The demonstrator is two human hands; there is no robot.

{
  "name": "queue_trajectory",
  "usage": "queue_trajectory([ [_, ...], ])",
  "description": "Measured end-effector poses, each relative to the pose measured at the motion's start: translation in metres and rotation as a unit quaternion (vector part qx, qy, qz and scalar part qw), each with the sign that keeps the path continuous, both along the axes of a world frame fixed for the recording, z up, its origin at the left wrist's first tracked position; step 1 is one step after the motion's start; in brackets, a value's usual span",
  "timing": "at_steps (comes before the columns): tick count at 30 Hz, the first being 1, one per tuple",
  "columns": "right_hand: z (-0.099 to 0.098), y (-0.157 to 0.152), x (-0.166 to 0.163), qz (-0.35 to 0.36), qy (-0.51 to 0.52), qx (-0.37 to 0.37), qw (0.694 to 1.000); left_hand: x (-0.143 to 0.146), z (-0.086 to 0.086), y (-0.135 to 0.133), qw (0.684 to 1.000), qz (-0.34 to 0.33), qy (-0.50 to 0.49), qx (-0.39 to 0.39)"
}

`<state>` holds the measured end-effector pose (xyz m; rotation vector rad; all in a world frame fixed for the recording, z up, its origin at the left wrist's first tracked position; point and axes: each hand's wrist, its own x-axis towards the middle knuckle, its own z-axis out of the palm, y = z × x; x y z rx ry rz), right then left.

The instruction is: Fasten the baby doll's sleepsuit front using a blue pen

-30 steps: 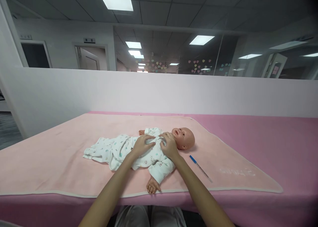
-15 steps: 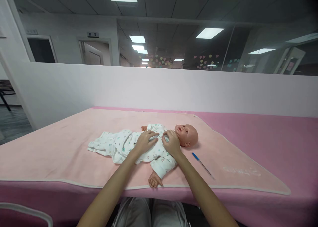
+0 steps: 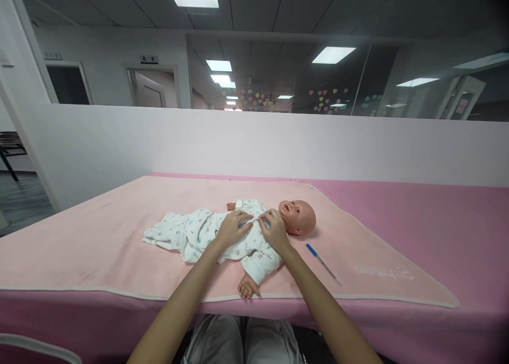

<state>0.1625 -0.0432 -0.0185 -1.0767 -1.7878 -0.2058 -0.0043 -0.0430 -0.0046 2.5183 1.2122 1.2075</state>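
A baby doll [image 3: 297, 216] lies on its back, its bald head to the right. It wears a white baby outfit [image 3: 199, 231] with small green and coloured prints. Over the chest, my left hand [image 3: 234, 229] is closed in a pinch on a thin white tie [image 3: 255, 219] of the outfit. Closer to the doll's neck, my right hand [image 3: 275, 231] pinches the same tie's other side with thumb and fingers. The fingers partly hide the tie, so its exact shape is hard to make out. One doll arm [image 3: 248, 287] stretches towards me.
A pen with a blue cap [image 3: 323, 263] lies right of my right forearm. Beneath the doll is a peach mat [image 3: 99, 231] with a pale edge, spread on a pink-covered table [image 3: 437, 215]. A low white partition [image 3: 278, 146] stands behind it.
My fingertips have closed in slightly on the white tie, which shows more clearly between my hands. The view has shifted a little; the doll and pen lie as before.
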Motion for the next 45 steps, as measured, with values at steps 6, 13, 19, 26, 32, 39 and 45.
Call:
queue_trajectory([
  [6,-0.001,0.003,-0.001,-0.01,-0.003,0.0,1.0,0.003,0.003,0.002,1.0,0.012,0.011,-0.008],
  [13,-0.004,0.006,0.0,-0.023,0.01,0.003,1.0,0.018,0.002,0.001,0.995,0.09,0.03,0.0],
  [19,-0.003,0.004,-0.001,-0.02,0.014,0.004,1.0,0.018,0.002,0.003,0.998,0.061,-0.007,-0.034],
  [26,-0.002,0.004,-0.001,-0.018,0.005,0.008,1.0,0.012,0.001,0.007,0.988,0.011,-0.085,-0.125],
  [32,-0.002,0.004,-0.001,-0.034,0.009,0.003,0.999,0.017,0.001,0.001,0.993,0.001,-0.096,-0.062],
  [39,-0.005,0.006,0.0,-0.042,0.008,0.002,0.999,0.025,0.004,-0.003,0.992,0.082,-0.069,-0.07],
  [45,0.0,0.003,0.002,-0.041,-0.015,0.031,0.999,0.006,0.005,0.003,0.987,0.05,-0.072,-0.137],
])
